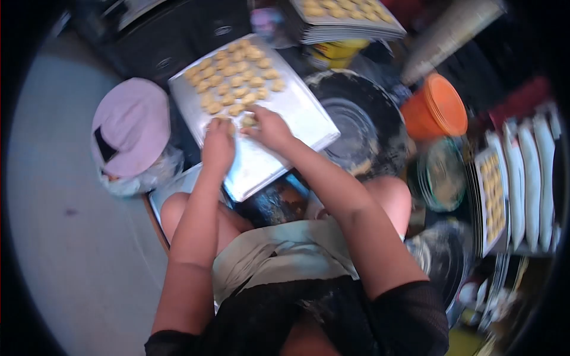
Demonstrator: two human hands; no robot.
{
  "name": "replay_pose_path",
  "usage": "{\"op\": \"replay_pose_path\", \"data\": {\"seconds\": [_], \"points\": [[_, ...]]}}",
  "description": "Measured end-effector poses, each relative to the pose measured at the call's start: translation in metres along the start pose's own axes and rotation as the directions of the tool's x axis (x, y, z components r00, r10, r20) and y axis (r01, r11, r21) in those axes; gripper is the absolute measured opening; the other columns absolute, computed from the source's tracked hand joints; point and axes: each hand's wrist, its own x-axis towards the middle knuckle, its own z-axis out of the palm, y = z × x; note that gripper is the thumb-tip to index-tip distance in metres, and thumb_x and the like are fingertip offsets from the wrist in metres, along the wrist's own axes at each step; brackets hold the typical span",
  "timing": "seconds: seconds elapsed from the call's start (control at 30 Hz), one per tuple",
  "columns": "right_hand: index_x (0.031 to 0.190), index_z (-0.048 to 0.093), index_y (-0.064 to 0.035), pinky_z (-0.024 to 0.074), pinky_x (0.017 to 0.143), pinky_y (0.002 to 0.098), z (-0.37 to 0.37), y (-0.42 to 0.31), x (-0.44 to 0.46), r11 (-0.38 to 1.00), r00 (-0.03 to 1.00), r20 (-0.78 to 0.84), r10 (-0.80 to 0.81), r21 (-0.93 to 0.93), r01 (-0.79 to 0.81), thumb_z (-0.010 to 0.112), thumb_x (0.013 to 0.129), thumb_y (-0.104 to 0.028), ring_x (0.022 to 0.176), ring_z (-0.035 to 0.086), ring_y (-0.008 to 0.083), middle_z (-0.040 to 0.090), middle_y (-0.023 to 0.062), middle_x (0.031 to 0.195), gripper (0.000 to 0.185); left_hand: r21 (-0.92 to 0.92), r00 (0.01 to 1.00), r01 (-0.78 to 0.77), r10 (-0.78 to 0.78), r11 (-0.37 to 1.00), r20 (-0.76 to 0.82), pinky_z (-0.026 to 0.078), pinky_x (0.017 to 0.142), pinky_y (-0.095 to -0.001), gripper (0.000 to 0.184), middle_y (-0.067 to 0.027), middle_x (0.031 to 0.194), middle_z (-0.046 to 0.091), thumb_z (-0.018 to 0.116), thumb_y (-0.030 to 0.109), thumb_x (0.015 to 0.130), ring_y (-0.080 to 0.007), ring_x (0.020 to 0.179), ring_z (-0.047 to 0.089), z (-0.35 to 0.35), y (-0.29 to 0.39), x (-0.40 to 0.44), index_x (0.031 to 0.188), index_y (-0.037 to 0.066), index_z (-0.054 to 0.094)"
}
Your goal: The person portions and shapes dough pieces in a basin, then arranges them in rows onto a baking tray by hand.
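A metal baking tray (261,169) lies tilted across my lap, its far half covered with rows of small yellowish dough pieces (238,81). At the near edge of those rows, my left hand (218,139) has its fingers closed and pointing down at a dough piece, mostly hidden under the fingertips. Beside it, my right hand (268,127) pinches a small pale dough piece (247,120) between thumb and fingers, just over the tray's surface. Motion slightly blurs both hands, so the exact contact with the tray is unclear.
Left of the tray is a pink round lid or cover (132,124). A large dark basin (356,124) stands right of it, with an orange bucket (436,107) beyond. Stacked trays of dough pieces (350,26) sit at the back; another stack (491,196) is far right.
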Motion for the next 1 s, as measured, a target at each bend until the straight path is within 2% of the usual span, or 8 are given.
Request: {"op": "replay_pose_path", "data": {"seconds": [0.2, 0.37, 0.43, 0.53, 0.67, 0.8, 0.93, 1.0], "points": [[0.118, 0.061, -0.0116, 0.0484, 0.086, 0.0449, -0.172, -0.023, -0.093, 0.947, 0.957, 0.269, -0.11, -0.265, 0.183, 0.071, 0.079, -0.027, 0.103, 0.06, 0.0343, 0.059, 0.0125, 0.115, 0.043, 0.208, 0.942, -0.335, 0.321, 0.919, 0.1, 0.043, 0.092, -0.0465, 0.032, -0.0161, 0.109, 0.065, 0.058, 0.012, 0.08, -0.0341, 0.103, 0.058, 0.045, -0.012, 0.007, 0.11, 0.009, 0.069], [0.118, 0.062, -0.0092, 0.0503, 0.085, 0.0358, -0.371, -0.021, -0.32, 0.947, 0.96, -0.263, 0.096, -0.274, -0.17, 0.072, 0.083, -0.029, 0.101, 0.061, 0.0252, 0.06, 0.0108, 0.112, 0.041, 0.419, 0.937, -0.344, 0.335, 0.84, 0.097, 0.046, 0.087, -0.0472, 0.032, -0.0142, 0.11, 0.066, 0.06, 0.016, 0.085, -0.0335, 0.103, 0.058, 0.035, -0.005, 0.005, 0.116, 0.011, 0.066], [0.113, 0.063, -0.0025, 0.0511, 0.082, 0.0399, -0.41, 0.02, -0.445, 0.813, 0.736, -0.546, 0.4, -0.158, -0.56, 0.071, 0.082, -0.034, 0.094, 0.065, 0.0318, 0.065, 0.0168, 0.105, 0.044, 0.462, 0.902, -0.405, 0.426, 0.789, 0.062, 0.046, 0.089, -0.0476, 0.032, -0.0143, 0.116, 0.064, 0.06, 0.017, 0.087, -0.0343, 0.105, 0.058, 0.035, 0.011, -0.001, 0.118, 0.011, 0.065], [0.118, 0.061, 0.0006, 0.0486, 0.09, 0.037, -0.403, 0.1, -0.666, 0.386, 0.293, -0.513, 0.807, 0.083, -0.919, 0.075, 0.077, -0.046, 0.105, 0.063, 0.0276, 0.065, 0.0174, 0.114, 0.064, 0.393, 0.803, -0.524, 0.592, 0.755, -0.065, 0.045, 0.091, -0.0468, 0.031, -0.015, 0.122, 0.06, 0.058, 0.016, 0.089, -0.0354, 0.109, 0.056, 0.017, 0.084, -0.023, 0.119, 0.009, 0.064], [0.132, 0.051, -0.0042, 0.0542, 0.078, 0.0522, -0.292, 0.134, -0.833, -0.38, -0.497, 0.024, 0.867, 0.678, -0.629, 0.075, 0.076, -0.052, 0.105, 0.059, 0.034, 0.054, 0.019, 0.13, 0.077, -0.16, 0.657, -0.753, 0.742, 0.638, -0.134, 0.041, 0.097, -0.0427, 0.028, -0.0157, 0.127, 0.058, 0.059, 0.012, 0.089, -0.0346, 0.116, 0.054, 0.004, 0.29, -0.082, 0.116, 0.009, 0.067], [0.132, 0.052, -0.0066, 0.0546, 0.076, 0.0507, -0.164, 0.198, -0.824, -0.163, -0.457, -0.132, 0.88, 0.819, -0.55, 0.075, 0.076, -0.047, 0.102, 0.06, 0.0337, 0.057, 0.0186, 0.123, 0.072, -0.353, 0.444, -0.84, 0.896, 0.412, -0.011, 0.038, 0.101, -0.0412, 0.028, -0.0134, 0.127, 0.058, 0.065, 0.01, 0.084, -0.0322, 0.117, 0.053, 0.034, 0.436, -0.165, 0.112, 0.01, 0.069], [0.132, 0.052, -0.0089, 0.0549, 0.074, 0.0493, -0.074, 0.278, -0.739, 0.169, -0.163, -0.462, 0.872, 0.596, -0.785, 0.075, 0.076, -0.041, 0.099, 0.062, 0.0334, 0.061, 0.0182, 0.116, 0.068, -0.525, 0.189, -0.816, 0.971, 0.239, 0.149, 0.036, 0.1, -0.0405, 0.026, -0.0102, 0.125, 0.059, 0.064, 0.012, 0.083, -0.0295, 0.117, 0.051, 0.085, 0.507, -0.247, 0.109, 0.009, 0.068], [0.13, 0.053, -0.0126, 0.0543, 0.075, 0.0446, -0.139, 0.241, -0.698, 0.177, 0.0, -0.303, 0.953, 0.554, -0.813, 0.072, 0.078, -0.028, 0.093, 0.062, 0.0292, 0.064, 0.0154, 0.105, 0.058, -0.577, 0.035, -0.808, 0.986, 0.123, 0.161, 0.037, 0.099, -0.0411, 0.026, -0.0103, 0.121, 0.059, 0.064, 0.012, 0.084, -0.0299, 0.116, 0.052, 0.112, 0.514, -0.274, 0.11, 0.009, 0.066]]}}
